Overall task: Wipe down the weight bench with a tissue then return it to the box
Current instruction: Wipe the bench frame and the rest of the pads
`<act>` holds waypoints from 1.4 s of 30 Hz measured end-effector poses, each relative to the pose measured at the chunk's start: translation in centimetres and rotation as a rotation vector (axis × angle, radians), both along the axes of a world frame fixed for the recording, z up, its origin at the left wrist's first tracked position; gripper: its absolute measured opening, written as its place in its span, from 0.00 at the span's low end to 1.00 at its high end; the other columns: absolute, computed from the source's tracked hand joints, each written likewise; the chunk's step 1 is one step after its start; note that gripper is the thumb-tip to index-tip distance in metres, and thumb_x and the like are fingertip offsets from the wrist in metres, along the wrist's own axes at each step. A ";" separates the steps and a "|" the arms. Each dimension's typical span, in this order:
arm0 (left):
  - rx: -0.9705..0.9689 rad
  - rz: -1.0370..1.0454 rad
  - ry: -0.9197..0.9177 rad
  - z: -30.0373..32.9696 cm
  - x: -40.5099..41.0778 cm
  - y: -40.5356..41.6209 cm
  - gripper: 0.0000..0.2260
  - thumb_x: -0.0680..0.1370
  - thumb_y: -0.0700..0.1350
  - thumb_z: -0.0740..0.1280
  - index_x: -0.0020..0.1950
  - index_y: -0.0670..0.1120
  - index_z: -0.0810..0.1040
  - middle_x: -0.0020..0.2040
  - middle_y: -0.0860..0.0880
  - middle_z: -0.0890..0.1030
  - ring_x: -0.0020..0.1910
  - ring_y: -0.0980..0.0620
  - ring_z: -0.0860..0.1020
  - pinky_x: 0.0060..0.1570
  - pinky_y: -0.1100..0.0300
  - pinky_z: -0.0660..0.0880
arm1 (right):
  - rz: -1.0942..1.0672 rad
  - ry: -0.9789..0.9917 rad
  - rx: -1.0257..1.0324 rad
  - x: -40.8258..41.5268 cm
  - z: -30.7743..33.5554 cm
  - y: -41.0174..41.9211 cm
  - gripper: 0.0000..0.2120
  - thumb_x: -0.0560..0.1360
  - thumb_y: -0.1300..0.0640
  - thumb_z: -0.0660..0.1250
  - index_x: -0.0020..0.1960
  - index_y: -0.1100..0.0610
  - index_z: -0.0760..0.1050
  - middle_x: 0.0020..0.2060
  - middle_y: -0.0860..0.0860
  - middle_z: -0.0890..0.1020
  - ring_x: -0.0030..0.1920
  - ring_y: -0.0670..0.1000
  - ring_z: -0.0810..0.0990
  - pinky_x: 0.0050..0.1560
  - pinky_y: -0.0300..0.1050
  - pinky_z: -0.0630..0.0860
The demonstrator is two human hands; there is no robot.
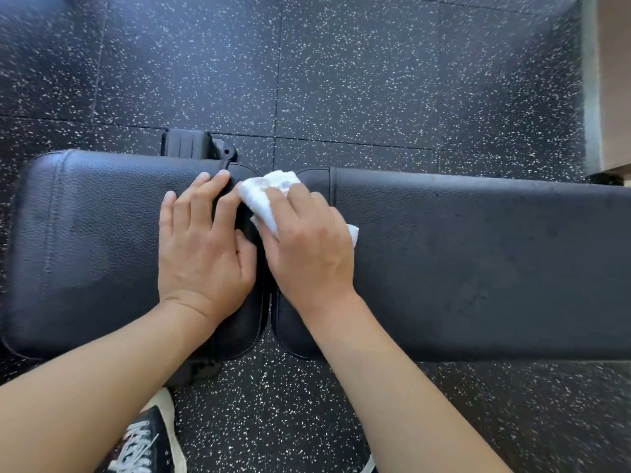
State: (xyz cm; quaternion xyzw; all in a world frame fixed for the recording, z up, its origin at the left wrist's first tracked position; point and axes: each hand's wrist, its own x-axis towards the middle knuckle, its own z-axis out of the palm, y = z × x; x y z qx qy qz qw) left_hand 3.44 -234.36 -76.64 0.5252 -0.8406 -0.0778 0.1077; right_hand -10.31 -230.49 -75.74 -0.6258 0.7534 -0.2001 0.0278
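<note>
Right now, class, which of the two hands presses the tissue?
The right hand presses the white tissue; the left hand lies flat on the bare pad.

I count two pads on the bench [478, 254], one white tissue [263, 196], my two hands, left [205, 247] and right [307, 247], and one shoe [150, 442] on the floor [341, 80].

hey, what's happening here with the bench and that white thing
A person is wiping a black padded weight bench. The right hand presses a crumpled white tissue onto the bench, right at the gap between its two pads. The left hand lies flat and open on the left pad, beside the tissue. The bench stands on a speckled rubber floor. No tissue box is in view.
</note>
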 end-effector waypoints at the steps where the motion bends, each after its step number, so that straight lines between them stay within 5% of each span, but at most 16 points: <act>1: 0.001 -0.003 -0.001 0.0 0.0 0.0 0.26 0.76 0.45 0.60 0.74 0.43 0.71 0.77 0.42 0.70 0.79 0.38 0.65 0.79 0.35 0.56 | 0.034 0.009 -0.009 -0.8 0.0 0.6 0.14 0.80 0.48 0.68 0.60 0.56 0.81 0.48 0.53 0.79 0.44 0.57 0.76 0.41 0.54 0.74; 7: -0.013 -0.009 -0.006 -0.1 0.2 -0.1 0.26 0.76 0.46 0.60 0.76 0.44 0.71 0.77 0.42 0.69 0.79 0.38 0.65 0.80 0.36 0.55 | -0.270 -0.017 -0.052 -12.5 -0.2 5.2 0.13 0.81 0.47 0.66 0.56 0.55 0.80 0.43 0.54 0.75 0.42 0.58 0.76 0.38 0.54 0.76; 11: -0.018 -0.007 0.003 -0.1 0.2 0.0 0.26 0.76 0.45 0.60 0.76 0.45 0.71 0.77 0.42 0.70 0.78 0.38 0.66 0.80 0.35 0.56 | -0.446 -0.025 -0.006 -12.4 -0.5 4.6 0.11 0.81 0.49 0.66 0.54 0.56 0.80 0.44 0.53 0.75 0.43 0.58 0.75 0.36 0.49 0.70; 16: -0.016 -0.006 0.001 -0.1 0.2 0.0 0.26 0.77 0.45 0.60 0.76 0.45 0.71 0.77 0.42 0.70 0.79 0.39 0.65 0.80 0.36 0.55 | -0.221 -0.037 -0.072 -3.3 -0.2 -0.2 0.12 0.77 0.49 0.71 0.58 0.54 0.80 0.48 0.53 0.81 0.46 0.55 0.76 0.43 0.50 0.71; 22: 0.001 -0.005 0.018 0.1 0.2 0.0 0.26 0.76 0.45 0.60 0.75 0.44 0.72 0.77 0.42 0.70 0.79 0.39 0.65 0.81 0.37 0.54 | -0.010 -0.035 -0.046 -1.4 -0.1 4.5 0.14 0.81 0.49 0.71 0.60 0.57 0.83 0.41 0.52 0.77 0.39 0.56 0.74 0.37 0.52 0.73; 28: 0.009 -0.015 0.014 0.0 0.3 -0.1 0.26 0.77 0.45 0.61 0.76 0.44 0.71 0.77 0.43 0.69 0.79 0.39 0.64 0.81 0.37 0.53 | -0.060 -0.042 -0.043 -5.2 -0.8 12.3 0.10 0.81 0.56 0.70 0.61 0.58 0.84 0.38 0.51 0.73 0.36 0.54 0.71 0.34 0.53 0.72; 37: 0.009 -0.010 0.013 0.2 0.1 -0.1 0.26 0.77 0.46 0.60 0.76 0.45 0.71 0.78 0.43 0.69 0.79 0.39 0.64 0.81 0.37 0.53 | -0.151 0.021 -0.098 -5.2 -0.7 0.2 0.09 0.80 0.48 0.68 0.51 0.54 0.78 0.40 0.51 0.74 0.39 0.53 0.74 0.35 0.48 0.68; 42: -0.004 -0.009 0.014 0.2 0.2 0.0 0.26 0.77 0.46 0.60 0.76 0.45 0.71 0.77 0.43 0.70 0.79 0.39 0.65 0.81 0.36 0.54 | -0.176 -0.023 -0.041 -5.1 -0.6 0.0 0.11 0.80 0.46 0.68 0.50 0.54 0.79 0.41 0.49 0.73 0.41 0.51 0.72 0.37 0.44 0.63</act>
